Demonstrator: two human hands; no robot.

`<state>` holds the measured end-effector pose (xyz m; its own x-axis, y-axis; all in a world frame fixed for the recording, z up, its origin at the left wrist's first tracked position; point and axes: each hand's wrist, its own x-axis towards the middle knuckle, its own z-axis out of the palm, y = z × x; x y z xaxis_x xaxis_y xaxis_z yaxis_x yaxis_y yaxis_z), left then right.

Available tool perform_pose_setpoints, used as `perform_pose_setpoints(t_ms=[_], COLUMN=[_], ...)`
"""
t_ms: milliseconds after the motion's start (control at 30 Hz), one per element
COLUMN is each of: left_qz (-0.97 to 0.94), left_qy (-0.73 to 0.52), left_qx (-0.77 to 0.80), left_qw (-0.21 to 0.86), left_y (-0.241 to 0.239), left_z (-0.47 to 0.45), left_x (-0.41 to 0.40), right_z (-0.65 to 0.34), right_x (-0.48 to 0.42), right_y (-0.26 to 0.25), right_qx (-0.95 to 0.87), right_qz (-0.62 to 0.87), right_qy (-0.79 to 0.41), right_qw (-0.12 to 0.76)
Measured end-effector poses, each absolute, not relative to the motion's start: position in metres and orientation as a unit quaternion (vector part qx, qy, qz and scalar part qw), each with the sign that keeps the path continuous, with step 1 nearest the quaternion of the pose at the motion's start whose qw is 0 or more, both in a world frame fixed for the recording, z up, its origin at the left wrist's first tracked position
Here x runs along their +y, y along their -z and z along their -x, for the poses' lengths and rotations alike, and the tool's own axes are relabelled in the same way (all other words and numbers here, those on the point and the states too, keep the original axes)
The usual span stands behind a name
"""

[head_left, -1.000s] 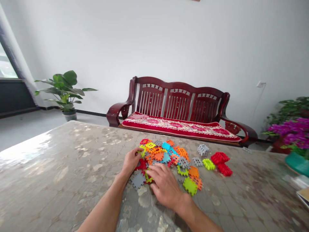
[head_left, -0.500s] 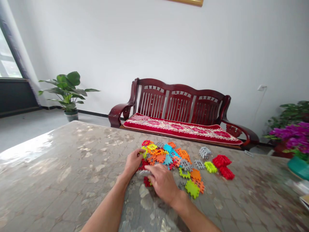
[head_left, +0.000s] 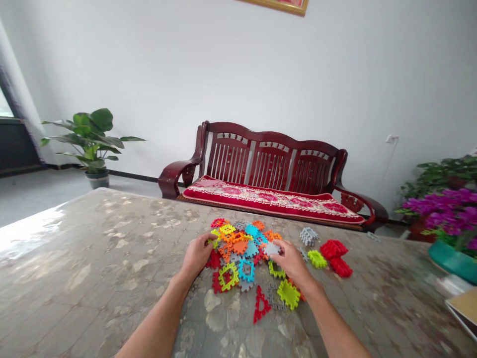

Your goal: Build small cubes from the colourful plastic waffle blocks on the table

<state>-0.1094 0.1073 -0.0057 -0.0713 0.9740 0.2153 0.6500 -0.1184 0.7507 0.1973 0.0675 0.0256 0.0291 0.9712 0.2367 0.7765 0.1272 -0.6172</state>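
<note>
pale white walls [head_left: 231, 69] rise behind a dark red, slatted wooden sofa [head_left: 274, 166], its seat spread with a red floral cloth [head_left: 268, 197]. one broad-leaved green potted plant [head_left: 91, 139] stands off to the left; bright purple flowers [head_left: 443, 209] fill a teal planter [head_left: 450, 263] on the right.

from where i stand, the worktop [head_left: 112, 268], covered in grey-brown patterned cloth, carries a heap of notched plastic pieces [head_left: 239, 247] between the two hands, overlapping too much to count. the right hand [head_left: 288, 256] pinches one flat grey square piece [head_left: 271, 249] over the heap's right side, its wrist partly in the way of an orange piece [head_left: 301, 295]. the left hand [head_left: 199, 253] has bent fingertips at a yellow-green piece [head_left: 215, 237] on the heap's left edge; whether they grip it, i cannot tell.

nearest the person lies one red open triangle [head_left: 261, 304]. beyond the right hand sit two red stacks [head_left: 333, 248], one grey stack [head_left: 308, 236] and one yellow-green stack [head_left: 317, 259].
</note>
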Motion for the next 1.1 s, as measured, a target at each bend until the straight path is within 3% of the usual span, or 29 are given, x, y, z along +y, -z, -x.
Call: perform_pose_setpoints(t_ms=[233,767,1100], left_qz=[-0.658,-0.667,-0.667], left_qy=[-0.359,-0.348,-0.327], left_qx=[0.631,0.628,0.639], left_qw=[0.199,0.199,0.2], left_y=[0.004,0.009,0.004], left_z=[0.109,0.113,0.112], left_x=[0.107,0.111,0.107], right_z=[-0.186,-0.176,-0.223], right_x=[0.056,0.054,0.078], right_y=[-0.031,-0.03,-0.037], right_qx=[-0.719,-0.723,-0.644], right_qz=[0.639,0.654,0.704], right_qy=[-0.097,-0.032,0.012], right_qw=[0.256,0.219,0.3])
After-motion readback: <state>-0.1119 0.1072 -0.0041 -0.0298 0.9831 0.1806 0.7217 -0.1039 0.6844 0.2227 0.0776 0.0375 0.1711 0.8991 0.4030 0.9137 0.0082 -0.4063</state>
